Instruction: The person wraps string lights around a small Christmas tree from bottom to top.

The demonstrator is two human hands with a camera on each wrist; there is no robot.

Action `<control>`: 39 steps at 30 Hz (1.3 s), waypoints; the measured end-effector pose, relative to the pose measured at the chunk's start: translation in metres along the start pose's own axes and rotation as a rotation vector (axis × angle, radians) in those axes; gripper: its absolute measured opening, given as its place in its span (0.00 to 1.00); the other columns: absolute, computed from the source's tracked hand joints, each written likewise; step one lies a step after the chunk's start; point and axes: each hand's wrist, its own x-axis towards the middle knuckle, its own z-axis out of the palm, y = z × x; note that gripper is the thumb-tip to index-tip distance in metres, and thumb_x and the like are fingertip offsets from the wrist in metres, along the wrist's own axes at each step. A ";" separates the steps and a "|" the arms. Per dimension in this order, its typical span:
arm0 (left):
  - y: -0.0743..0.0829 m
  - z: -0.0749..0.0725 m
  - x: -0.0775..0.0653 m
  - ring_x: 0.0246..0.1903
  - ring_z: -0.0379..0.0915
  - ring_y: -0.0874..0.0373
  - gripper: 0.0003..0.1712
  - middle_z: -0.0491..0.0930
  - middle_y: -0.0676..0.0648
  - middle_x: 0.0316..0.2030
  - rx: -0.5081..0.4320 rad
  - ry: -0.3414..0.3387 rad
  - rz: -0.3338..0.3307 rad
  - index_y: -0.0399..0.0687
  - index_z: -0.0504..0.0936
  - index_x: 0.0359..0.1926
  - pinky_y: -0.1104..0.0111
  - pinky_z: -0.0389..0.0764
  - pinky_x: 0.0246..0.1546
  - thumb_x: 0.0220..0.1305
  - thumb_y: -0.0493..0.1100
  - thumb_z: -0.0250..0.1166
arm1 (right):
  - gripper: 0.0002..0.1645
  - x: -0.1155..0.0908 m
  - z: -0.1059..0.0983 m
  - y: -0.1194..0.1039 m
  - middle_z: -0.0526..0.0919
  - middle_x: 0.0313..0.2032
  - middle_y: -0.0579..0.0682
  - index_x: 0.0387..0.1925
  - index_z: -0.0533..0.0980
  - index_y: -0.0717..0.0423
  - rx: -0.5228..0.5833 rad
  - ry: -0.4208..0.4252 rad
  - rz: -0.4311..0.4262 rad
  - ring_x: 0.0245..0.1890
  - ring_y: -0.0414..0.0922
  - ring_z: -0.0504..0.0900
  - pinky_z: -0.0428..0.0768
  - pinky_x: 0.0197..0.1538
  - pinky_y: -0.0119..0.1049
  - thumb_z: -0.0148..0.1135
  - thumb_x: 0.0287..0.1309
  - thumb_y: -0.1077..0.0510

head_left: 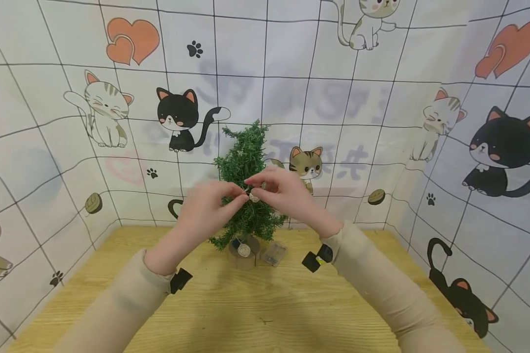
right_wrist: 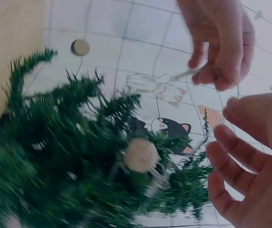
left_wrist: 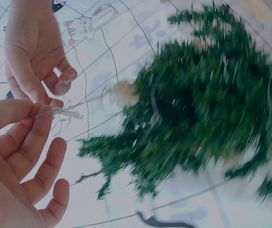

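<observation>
A small green artificial Christmas tree (head_left: 247, 152) stands upright behind my hands, in a round wood-coloured base (head_left: 243, 261). My left hand (head_left: 209, 206) pinches a thin light-string wire (left_wrist: 43, 113) between thumb and index finger. A clear piece (left_wrist: 71, 114) sticks out past those fingertips. Close by, my right hand (head_left: 287, 193) has its thumb tip at the same wire; its index finger is mostly hidden in the right wrist view, and its other fingers are loosely bent. A pale round ball (right_wrist: 141, 155) hangs blurred against the branches.
Another pale ball (head_left: 244, 250) lies against the tree's base. A clear battery box (head_left: 275, 253) lies on the wooden table (head_left: 265, 314), right of the base. Behind and at both sides hangs a white checked cloth (head_left: 291, 44) with printed cats.
</observation>
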 end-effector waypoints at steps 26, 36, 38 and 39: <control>-0.029 -0.053 0.092 0.47 0.69 0.49 0.28 0.75 0.45 0.56 -0.080 -0.326 -0.232 0.51 0.77 0.62 0.56 0.71 0.40 0.65 0.57 0.62 | 0.08 0.112 -0.061 -0.035 0.84 0.34 0.44 0.37 0.84 0.53 -0.158 -0.182 0.078 0.34 0.39 0.78 0.74 0.39 0.34 0.61 0.63 0.56; -0.033 -0.049 0.115 0.57 0.69 0.53 0.21 0.78 0.49 0.54 -0.302 -0.274 -0.322 0.46 0.84 0.52 0.55 0.68 0.55 0.68 0.54 0.61 | 0.08 0.134 -0.067 -0.035 0.84 0.29 0.45 0.30 0.83 0.52 -0.207 -0.121 0.063 0.31 0.40 0.74 0.70 0.37 0.32 0.58 0.60 0.60; -0.034 -0.050 0.120 0.51 0.72 0.51 0.19 0.80 0.47 0.52 -0.205 -0.253 -0.289 0.46 0.84 0.52 0.56 0.70 0.50 0.69 0.52 0.59 | 0.08 0.139 -0.068 -0.032 0.83 0.30 0.45 0.32 0.82 0.53 -0.221 -0.100 0.068 0.31 0.40 0.74 0.71 0.38 0.32 0.57 0.60 0.60; -0.034 -0.051 0.122 0.47 0.73 0.51 0.19 0.81 0.47 0.51 -0.148 -0.239 -0.274 0.47 0.84 0.52 0.57 0.70 0.47 0.70 0.52 0.58 | 0.08 0.141 -0.069 -0.031 0.83 0.30 0.45 0.32 0.82 0.54 -0.225 -0.091 0.069 0.31 0.40 0.74 0.71 0.38 0.31 0.56 0.60 0.61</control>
